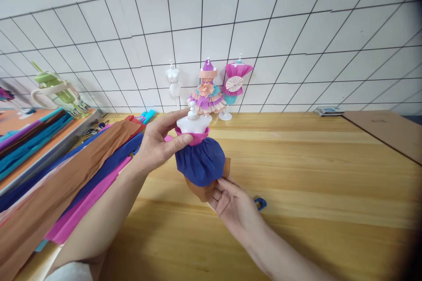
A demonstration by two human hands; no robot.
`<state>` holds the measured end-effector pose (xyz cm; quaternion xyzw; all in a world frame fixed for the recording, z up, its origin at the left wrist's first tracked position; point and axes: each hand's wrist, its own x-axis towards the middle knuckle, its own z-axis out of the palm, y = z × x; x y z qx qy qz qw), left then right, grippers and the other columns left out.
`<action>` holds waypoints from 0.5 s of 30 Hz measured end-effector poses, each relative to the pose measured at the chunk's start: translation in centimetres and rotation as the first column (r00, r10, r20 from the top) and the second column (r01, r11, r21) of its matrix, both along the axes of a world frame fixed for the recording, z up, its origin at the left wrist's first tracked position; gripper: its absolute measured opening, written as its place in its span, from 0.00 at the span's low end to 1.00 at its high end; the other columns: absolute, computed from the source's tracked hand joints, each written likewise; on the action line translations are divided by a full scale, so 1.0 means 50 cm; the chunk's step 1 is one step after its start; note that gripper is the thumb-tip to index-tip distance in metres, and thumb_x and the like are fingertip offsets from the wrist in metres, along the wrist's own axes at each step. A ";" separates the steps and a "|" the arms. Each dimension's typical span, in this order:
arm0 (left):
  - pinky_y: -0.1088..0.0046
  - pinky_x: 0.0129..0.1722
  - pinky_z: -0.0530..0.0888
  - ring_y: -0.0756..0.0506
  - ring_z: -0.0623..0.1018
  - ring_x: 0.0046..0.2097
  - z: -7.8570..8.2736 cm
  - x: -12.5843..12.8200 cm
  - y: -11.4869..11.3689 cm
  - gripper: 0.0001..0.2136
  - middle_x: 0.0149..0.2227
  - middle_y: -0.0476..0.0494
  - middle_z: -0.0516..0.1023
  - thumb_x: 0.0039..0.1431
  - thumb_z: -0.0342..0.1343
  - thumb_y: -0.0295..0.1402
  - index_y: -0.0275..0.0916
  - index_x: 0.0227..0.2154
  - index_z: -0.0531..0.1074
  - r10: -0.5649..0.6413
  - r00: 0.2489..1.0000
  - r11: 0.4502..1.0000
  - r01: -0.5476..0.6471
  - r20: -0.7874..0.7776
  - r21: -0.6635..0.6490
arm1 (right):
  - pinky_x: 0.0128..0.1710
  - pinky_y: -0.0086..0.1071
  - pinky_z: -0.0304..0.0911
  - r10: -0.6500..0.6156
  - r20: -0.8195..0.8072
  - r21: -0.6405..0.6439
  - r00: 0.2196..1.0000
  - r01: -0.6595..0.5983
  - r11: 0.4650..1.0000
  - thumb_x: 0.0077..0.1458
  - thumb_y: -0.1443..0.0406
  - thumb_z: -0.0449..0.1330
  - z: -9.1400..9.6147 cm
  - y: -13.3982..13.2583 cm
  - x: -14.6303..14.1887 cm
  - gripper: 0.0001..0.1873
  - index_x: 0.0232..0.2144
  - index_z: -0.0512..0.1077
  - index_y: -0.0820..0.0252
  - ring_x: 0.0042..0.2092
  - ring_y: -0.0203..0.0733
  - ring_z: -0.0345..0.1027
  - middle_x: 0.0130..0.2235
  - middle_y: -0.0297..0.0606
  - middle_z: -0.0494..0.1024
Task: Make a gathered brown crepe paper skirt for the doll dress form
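left hand (158,142) grips the mini mannequin (194,124) mid-frame (blue skirt (200,164)); right hand (232,202) pinches the brown underlayer (204,191).

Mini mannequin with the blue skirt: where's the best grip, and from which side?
Grip the mini mannequin at its hard white torso, just above the pink waistband, coming from the left as the left hand does. The torso looks rigid; the puffed blue paper skirt below would probably crush. The right hand steadies it from underneath.

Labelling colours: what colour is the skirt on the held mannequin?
Dark blue skirt on the white mannequin, pink band above, brown paper beneath; head view.
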<state>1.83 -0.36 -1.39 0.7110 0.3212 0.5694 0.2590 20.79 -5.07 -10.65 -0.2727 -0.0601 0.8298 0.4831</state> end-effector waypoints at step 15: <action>0.56 0.54 0.69 0.36 0.72 0.54 0.016 -0.016 -0.030 0.32 0.56 0.38 0.71 0.47 0.63 0.49 0.48 0.56 0.67 0.008 0.989 0.997 0.004 -0.148 0.078 | 0.21 0.22 0.61 -0.036 0.205 0.019 0.978 0.033 0.999 0.24 0.69 0.76 -0.003 -0.006 0.004 0.19 0.26 0.78 0.61 0.25 0.32 0.69 0.26 0.33 0.80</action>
